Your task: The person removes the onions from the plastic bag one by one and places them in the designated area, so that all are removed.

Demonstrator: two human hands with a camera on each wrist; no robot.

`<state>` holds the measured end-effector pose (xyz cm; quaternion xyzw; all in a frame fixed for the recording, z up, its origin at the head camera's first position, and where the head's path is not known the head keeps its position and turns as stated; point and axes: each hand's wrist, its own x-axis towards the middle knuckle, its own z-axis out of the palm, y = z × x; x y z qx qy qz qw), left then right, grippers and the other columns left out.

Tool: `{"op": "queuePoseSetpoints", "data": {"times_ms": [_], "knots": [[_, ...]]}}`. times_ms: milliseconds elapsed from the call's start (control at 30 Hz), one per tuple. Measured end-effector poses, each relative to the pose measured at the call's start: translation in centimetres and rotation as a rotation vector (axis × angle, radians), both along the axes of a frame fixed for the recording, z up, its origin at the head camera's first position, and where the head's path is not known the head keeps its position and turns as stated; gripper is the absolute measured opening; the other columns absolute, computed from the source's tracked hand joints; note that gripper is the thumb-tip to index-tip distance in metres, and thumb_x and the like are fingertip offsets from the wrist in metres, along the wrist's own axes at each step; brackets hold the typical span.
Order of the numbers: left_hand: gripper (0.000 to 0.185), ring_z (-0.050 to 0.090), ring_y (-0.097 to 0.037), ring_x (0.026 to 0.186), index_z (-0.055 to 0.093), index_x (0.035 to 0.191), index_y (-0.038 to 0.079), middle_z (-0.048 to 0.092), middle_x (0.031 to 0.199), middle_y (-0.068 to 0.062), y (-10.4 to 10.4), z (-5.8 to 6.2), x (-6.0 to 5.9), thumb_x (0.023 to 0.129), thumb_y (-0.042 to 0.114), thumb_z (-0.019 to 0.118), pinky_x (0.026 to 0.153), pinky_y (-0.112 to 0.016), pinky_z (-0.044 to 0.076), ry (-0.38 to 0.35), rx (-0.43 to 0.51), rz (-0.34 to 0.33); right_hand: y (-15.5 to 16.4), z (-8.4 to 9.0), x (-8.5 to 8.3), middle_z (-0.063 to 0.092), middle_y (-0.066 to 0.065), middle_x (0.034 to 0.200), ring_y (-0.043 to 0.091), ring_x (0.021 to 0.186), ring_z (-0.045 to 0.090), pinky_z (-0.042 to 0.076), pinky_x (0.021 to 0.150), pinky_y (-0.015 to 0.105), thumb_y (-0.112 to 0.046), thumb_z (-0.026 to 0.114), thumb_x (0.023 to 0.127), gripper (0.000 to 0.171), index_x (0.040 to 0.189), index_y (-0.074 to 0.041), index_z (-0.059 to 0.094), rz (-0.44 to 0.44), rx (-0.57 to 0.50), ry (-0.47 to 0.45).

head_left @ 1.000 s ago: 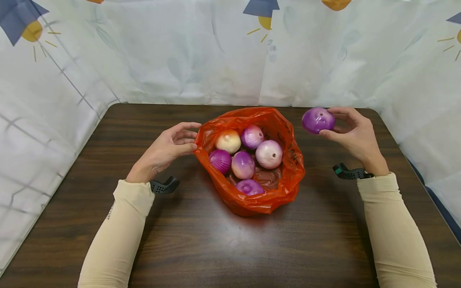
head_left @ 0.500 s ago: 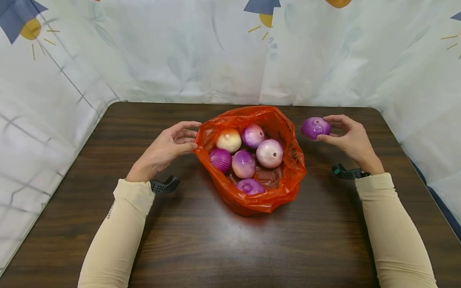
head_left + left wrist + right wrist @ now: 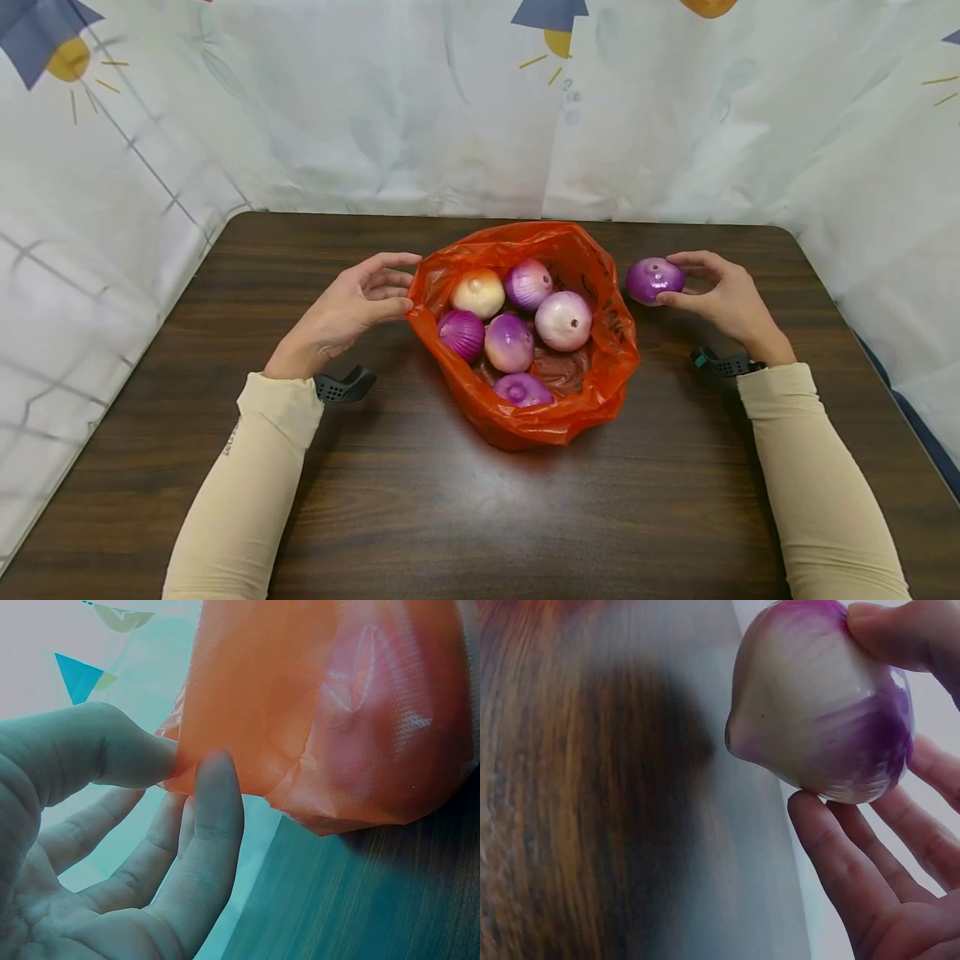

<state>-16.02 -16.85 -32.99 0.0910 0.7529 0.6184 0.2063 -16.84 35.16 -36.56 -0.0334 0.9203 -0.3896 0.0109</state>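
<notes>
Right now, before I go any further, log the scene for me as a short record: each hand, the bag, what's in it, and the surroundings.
Left hand: thumb and finger pinch the left edge of the orange-red bag
Right hand: holds a purple onion outside the bag, to its right
Bag state: on the table, mouth open upward
Bag contents: six onions visible, one yellowish
Background: white printed sheet

Left fingers pinching, right fingers pinching, forearms well apart
</notes>
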Motion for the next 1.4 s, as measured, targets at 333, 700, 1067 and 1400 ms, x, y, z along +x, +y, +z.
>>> {"op": "queuePoseSetpoints", "data": {"times_ms": [333, 700, 1067, 1400], "knots": [[0.06, 0.065, -0.017, 0.12, 0.045, 0.153, 0.02, 0.056, 0.14, -0.011, 0.0, 0.1, 0.0, 0.098, 0.012, 0.07, 0.097, -0.029, 0.06, -0.008, 0.0, 0.002, 0.1, 0.0, 0.0, 0.055, 0.008, 0.15, 0.017, 0.128, 0.057, 0.045, 0.087, 0.013, -0.04, 0.078, 0.092, 0.06, 0.145, -0.025, 0.057, 0.015, 0.006, -0.022], [0.061, 0.063, -0.019, 0.123, 0.044, 0.153, 0.021, 0.055, 0.141, -0.011, 0.1, 0.1, 0.0, 0.098, 0.012, 0.07, 0.095, -0.026, 0.059, -0.002, 0.004, -0.004, 0.1, 0.2, 0.2, 0.056, 0.009, 0.148, 0.032, 0.134, 0.057, 0.044, 0.083, 0.007, -0.04, 0.078, 0.092, 0.06, 0.145, -0.023, 0.057, 0.028, 0.004, -0.01], [0.062, 0.063, -0.019, 0.125, 0.043, 0.154, 0.022, 0.054, 0.144, -0.013, 0.0, 0.2, 0.1, 0.099, 0.014, 0.07, 0.1, -0.029, 0.059, -0.013, -0.013, -0.003, -0.3, 0.7, 0.5, 0.059, 0.01, 0.148, 0.003, 0.117, 0.064, 0.05, 0.08, 0.006, -0.037, 0.079, 0.091, 0.061, 0.145, -0.018, 0.057, 0.032, -0.02, 0.02], [0.062, 0.062, -0.02, 0.125, 0.043, 0.154, 0.021, 0.054, 0.144, -0.013, -0.1, 0.2, 0.1, 0.099, 0.014, 0.07, 0.103, -0.034, 0.058, -0.01, -0.014, -0.012, -0.3, 1.9, 0.7, 0.06, -0.003, 0.141, -0.005, 0.11, 0.067, 0.051, 0.082, 0.005, -0.028, 0.08, 0.091, 0.058, 0.144, -0.024, 0.058, 0.032, -0.069, 0.072]]}}
